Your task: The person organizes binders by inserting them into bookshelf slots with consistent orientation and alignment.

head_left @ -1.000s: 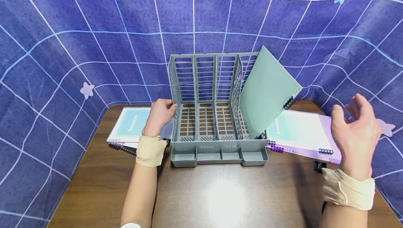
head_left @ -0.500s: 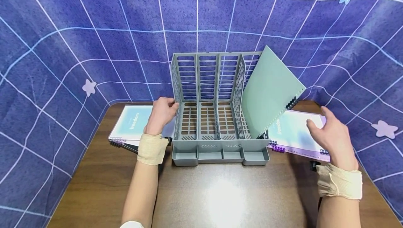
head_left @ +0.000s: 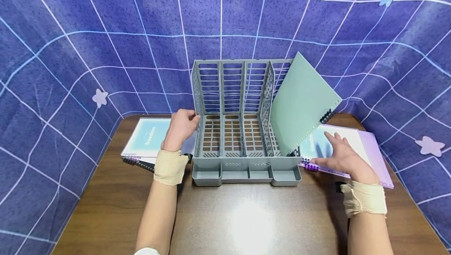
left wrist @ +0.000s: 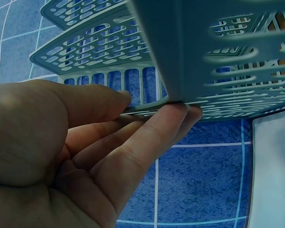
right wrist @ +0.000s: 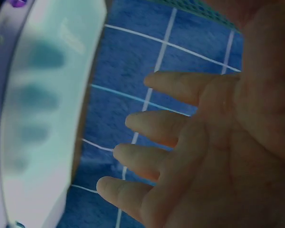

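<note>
A grey desk file organizer (head_left: 208, 163) with upright slots and a row of small front trays stands mid-table. My left hand (head_left: 179, 129) pinches the edge of its left side panel (left wrist: 168, 52), thumb on one side and fingers on the other in the left wrist view. A pale green notebook (head_left: 304, 102) with black rings leans in the rightmost slot, tilted out to the right. Over the white and light-blue notebook (head_left: 354, 139) on the right, my right hand (head_left: 341, 155) hovers with fingers spread, casting finger shadows on its cover (right wrist: 42, 95).
Under that notebook lies a purple one (head_left: 377, 155), its purple rings towards the organizer. Left of the organizer are more ring-bound notebooks, a blue "freedom" cover (head_left: 149, 134) on top. A blue gridded cloth (head_left: 225, 16) rises behind the wooden table (head_left: 222, 212).
My right hand has moved left and lower, from beyond the right-hand notebooks to over them. The left hand has kept its hold on the organizer's edge; the green notebook stays in its slot.
</note>
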`<state>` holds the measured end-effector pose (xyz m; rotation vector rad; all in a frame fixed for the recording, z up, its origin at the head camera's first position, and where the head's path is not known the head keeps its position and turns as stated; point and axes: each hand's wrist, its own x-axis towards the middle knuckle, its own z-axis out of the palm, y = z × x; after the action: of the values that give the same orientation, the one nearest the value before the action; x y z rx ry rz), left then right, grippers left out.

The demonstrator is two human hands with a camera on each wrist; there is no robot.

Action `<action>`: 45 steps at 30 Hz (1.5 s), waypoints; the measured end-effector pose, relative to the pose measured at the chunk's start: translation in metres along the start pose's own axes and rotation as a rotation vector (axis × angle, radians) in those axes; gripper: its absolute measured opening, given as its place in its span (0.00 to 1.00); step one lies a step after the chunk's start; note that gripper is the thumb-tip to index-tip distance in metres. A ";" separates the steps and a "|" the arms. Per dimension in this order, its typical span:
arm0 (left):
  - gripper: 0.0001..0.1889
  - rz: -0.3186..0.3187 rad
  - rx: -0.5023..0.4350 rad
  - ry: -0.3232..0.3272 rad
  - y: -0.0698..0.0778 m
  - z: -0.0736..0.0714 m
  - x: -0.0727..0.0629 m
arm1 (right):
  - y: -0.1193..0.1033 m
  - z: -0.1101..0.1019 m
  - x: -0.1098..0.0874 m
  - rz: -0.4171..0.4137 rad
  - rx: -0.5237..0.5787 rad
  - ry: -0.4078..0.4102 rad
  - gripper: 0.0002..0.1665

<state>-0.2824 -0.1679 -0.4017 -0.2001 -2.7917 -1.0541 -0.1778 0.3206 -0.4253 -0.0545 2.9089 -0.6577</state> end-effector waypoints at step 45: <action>0.14 -0.008 -0.018 -0.002 0.000 0.002 0.000 | 0.006 0.047 0.027 0.065 -0.112 -0.130 0.70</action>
<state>-0.2829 -0.1668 -0.4033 -0.1921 -2.7879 -1.0822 -0.1973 0.3045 -0.4738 -0.0159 2.8064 -0.4619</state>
